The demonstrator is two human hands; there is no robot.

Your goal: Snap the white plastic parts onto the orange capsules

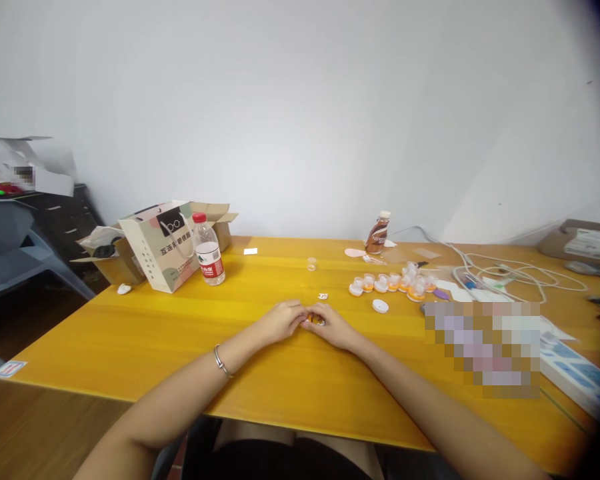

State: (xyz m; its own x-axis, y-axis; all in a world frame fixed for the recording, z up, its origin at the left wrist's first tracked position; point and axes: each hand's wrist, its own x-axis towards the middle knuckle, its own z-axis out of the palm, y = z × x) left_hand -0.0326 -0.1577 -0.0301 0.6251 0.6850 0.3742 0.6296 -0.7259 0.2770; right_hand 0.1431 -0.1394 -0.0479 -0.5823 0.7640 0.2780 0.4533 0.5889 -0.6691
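Over the middle of the wooden table (180, 340), my left hand (283, 321) and my right hand (334, 327) meet at the fingertips. Both are closed around a small white and orange piece (318, 320), mostly covered by fingers, so its kind is unclear. A small white patterned bit (323, 296) lies just beyond them. Farther back stands a small clear cup (311, 264). To the right of my hands is a round white lid (380, 306), and behind it a cluster of small clear-topped pieces with orange and white bases (394, 283).
At the back left stand a paper bag (170, 250), a water bottle (210, 263) and cardboard boxes (223, 227). A brown drink bottle (377, 233) is near the wall. White cables (525, 267) and a white-and-blue box (577, 377) occupy the right side.
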